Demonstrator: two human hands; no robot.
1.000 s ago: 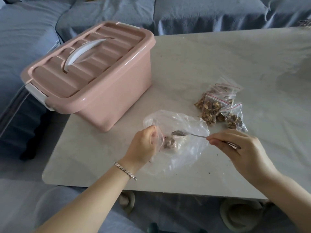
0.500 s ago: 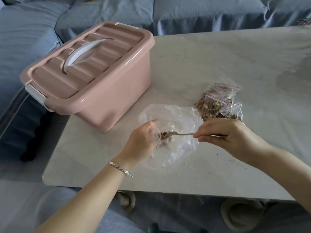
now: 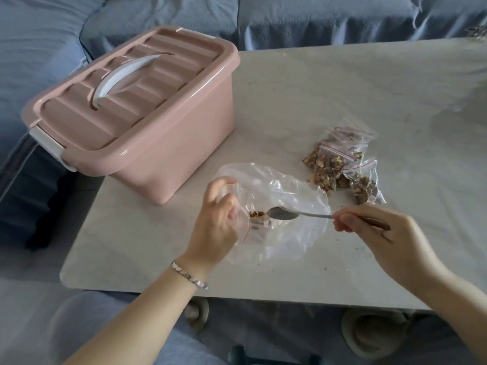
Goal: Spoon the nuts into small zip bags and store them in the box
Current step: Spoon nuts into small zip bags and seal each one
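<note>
The table (image 3: 342, 88) is seen with its near edge running under both wrists and its rounded near-left corner at 7 o'clock. The pink box (image 3: 171, 159) is set at 10 o'clock, lid (image 3: 147, 106) shut, and its left end reaches past the table's left edge. Bare tabletop is left from 12 to 3 o'clock, up to the far edge by the blue sofa (image 3: 342, 17). The filled zip bags (image 3: 340, 162) are heaped at 2 o'clock, well apart from the box. A large clear bag (image 3: 290, 238) is spread flat near the centre, between the hands, with crumbs (image 3: 340, 259) scattered at 4 o'clock of it.

The left hand (image 3: 213, 222), a bracelet (image 3: 189, 276) at its wrist, is reached in from 7 o'clock; a small zip bag (image 3: 246, 225) is gripped in its curled fingers, the upper ones blurred. A few nuts (image 3: 257, 214) are seen at the bag's mouth. The right hand (image 3: 374, 233) is brought in from 4 o'clock, and the spoon (image 3: 303, 214) is pinched by its handle between thumb and fingertips, held level, its bowl just beside the nuts.
</note>
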